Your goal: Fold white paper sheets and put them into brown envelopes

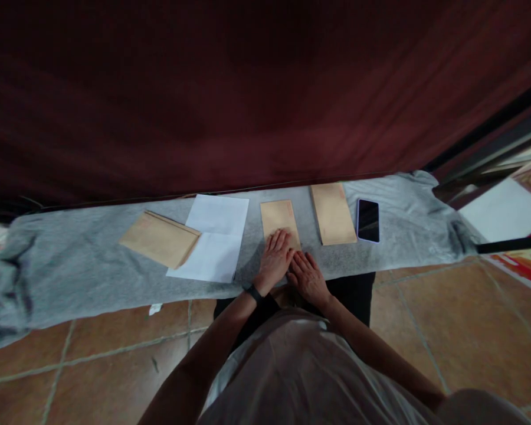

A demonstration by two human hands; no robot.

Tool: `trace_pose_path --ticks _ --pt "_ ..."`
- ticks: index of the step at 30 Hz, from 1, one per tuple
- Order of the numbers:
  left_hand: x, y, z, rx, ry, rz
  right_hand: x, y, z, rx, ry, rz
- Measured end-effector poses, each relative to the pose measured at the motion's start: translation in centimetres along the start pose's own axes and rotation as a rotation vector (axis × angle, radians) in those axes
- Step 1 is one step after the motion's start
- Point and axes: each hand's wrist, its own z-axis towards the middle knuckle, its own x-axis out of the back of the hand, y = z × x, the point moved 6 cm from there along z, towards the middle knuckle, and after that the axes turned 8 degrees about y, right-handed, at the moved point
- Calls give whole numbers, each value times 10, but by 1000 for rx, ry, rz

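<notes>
A brown paper envelope [278,213] lies upright on the grey cloth in front of me, its lower part covered by my hands. My left hand [275,255], with a dark band at the wrist, rests flat on the envelope, fingers stretched out. Close beside it, my right hand [308,276] lies with extended fingers at the envelope's lower right edge. To the right is a stack of brown envelopes [334,213]. On the left, more brown envelopes [159,237] overlap white paper sheets [219,227] that show a crease across the middle.
A phone [368,221] with a purple edge lies right of the envelope stack. Grey cloth [88,265] covers the narrow surface, which a dark red panel [265,118] borders at the back. Below is a tiled floor [115,366]. White board-like material [507,211] stands at the far right.
</notes>
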Motion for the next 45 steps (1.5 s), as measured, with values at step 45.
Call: trace_pose_path --ticks 45 --pt "28 -18 -66 -259 -253 -145 0 3 -6 95 -46 6"
